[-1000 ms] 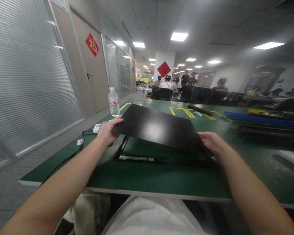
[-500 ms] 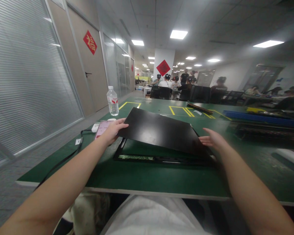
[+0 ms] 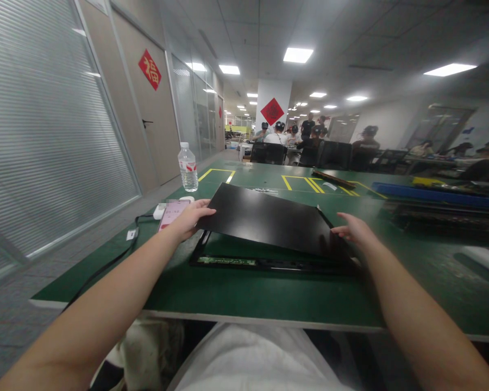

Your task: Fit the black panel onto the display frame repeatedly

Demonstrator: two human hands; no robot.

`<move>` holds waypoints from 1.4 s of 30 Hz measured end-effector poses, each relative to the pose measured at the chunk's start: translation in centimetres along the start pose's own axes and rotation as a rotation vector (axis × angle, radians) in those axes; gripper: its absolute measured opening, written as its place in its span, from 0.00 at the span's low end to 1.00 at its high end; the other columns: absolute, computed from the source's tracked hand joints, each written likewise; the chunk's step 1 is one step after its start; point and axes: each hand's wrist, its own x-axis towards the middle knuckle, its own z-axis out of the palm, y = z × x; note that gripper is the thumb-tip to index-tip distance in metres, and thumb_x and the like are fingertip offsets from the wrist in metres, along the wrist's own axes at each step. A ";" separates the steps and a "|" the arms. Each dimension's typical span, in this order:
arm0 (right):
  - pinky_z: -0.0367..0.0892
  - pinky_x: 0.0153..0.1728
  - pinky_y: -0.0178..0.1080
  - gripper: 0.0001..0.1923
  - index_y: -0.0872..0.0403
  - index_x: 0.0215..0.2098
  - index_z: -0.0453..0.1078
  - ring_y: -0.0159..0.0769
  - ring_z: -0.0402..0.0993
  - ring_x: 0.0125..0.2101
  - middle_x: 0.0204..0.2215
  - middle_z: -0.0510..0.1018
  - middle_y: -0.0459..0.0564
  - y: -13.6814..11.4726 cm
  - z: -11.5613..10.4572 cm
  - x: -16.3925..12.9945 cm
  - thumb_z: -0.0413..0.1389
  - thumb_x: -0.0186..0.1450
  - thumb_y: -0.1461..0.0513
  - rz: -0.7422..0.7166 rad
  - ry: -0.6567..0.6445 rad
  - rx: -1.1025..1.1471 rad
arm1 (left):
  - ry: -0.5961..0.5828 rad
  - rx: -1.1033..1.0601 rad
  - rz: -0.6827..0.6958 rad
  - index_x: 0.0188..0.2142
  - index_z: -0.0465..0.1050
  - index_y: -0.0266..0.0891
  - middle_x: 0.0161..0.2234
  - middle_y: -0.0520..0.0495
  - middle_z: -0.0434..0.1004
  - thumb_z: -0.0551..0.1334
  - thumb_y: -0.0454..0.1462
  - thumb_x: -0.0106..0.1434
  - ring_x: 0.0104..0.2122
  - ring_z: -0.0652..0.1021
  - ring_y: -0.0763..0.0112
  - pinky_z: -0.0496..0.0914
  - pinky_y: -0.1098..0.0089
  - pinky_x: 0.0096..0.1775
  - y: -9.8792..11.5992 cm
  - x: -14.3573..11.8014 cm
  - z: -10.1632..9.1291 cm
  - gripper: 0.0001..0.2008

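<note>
A thin black sheet-like panel (image 3: pixel 269 217) slants over a black rectangular frame (image 3: pixel 305 266) on the green table. My left hand (image 3: pixel 191 218) pinches the panel's left end and keeps it raised above the frame. The panel's right end sits lower, close to the frame's right side. My right hand (image 3: pixel 355 231) is beside that end, fingers stretched toward it and one finger raised; the fingertips appear to touch the edge. A green circuit strip (image 3: pixel 228 262) shows along the frame's near side. The panel hides much of the frame's far side.
Left of the panel lie a phone (image 3: pixel 171 213) and a black cable (image 3: pixel 135 231), with a water bottle (image 3: pixel 188 167) behind. A dark strip (image 3: pixel 333 179) lies at the table's far side. Long blue pieces (image 3: pixel 440 194) and a white bar (image 3: pixel 487 262) occupy the right. Several people sit in the background.
The panel's raised left end has come down slightly. My right hand's fingers have drawn a little closer together at the right edge. The frame stays in place.
</note>
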 end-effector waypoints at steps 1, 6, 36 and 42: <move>0.52 0.15 0.29 0.25 0.55 0.61 0.67 0.33 0.66 0.17 0.18 0.78 0.51 -0.1 0.0 -0.1 0.49 0.68 0.58 -0.008 0.002 -0.021 | 0.006 -0.004 -0.011 0.37 0.77 0.35 0.32 0.46 0.84 0.70 0.29 0.43 0.25 0.80 0.68 0.74 0.70 0.29 0.0 0.0 0.1 0.17; 0.54 0.16 0.29 0.26 0.54 0.63 0.66 0.32 0.67 0.19 0.21 0.80 0.51 -0.3 0.0 -0.3 0.47 0.69 0.58 -0.012 0.001 -0.094 | 0.010 0.009 -0.045 0.34 0.77 0.35 0.29 0.47 0.83 0.69 0.29 0.44 0.24 0.80 0.67 0.73 0.72 0.26 0.1 -0.1 0.3 0.14; 0.59 0.25 0.35 0.28 0.57 0.59 0.70 0.36 0.71 0.24 0.26 0.82 0.53 1.5 -0.3 2.0 0.47 0.66 0.53 -0.164 0.020 -0.320 | 0.068 0.135 -0.261 0.25 0.73 0.37 0.20 0.48 0.78 0.63 0.27 0.42 0.18 0.78 0.65 0.71 0.70 0.21 -1.2 -0.2 1.4 0.08; 0.61 0.29 0.37 0.28 0.55 0.57 0.72 0.38 0.73 0.26 0.28 0.83 0.52 2.2 -0.5 3.0 0.47 0.66 0.50 -0.242 0.022 -0.429 | 0.120 0.148 -0.248 0.23 0.72 0.37 0.19 0.48 0.78 0.62 0.27 0.42 0.18 0.78 0.66 0.71 0.71 0.21 -1.1 -0.4 1.7 0.07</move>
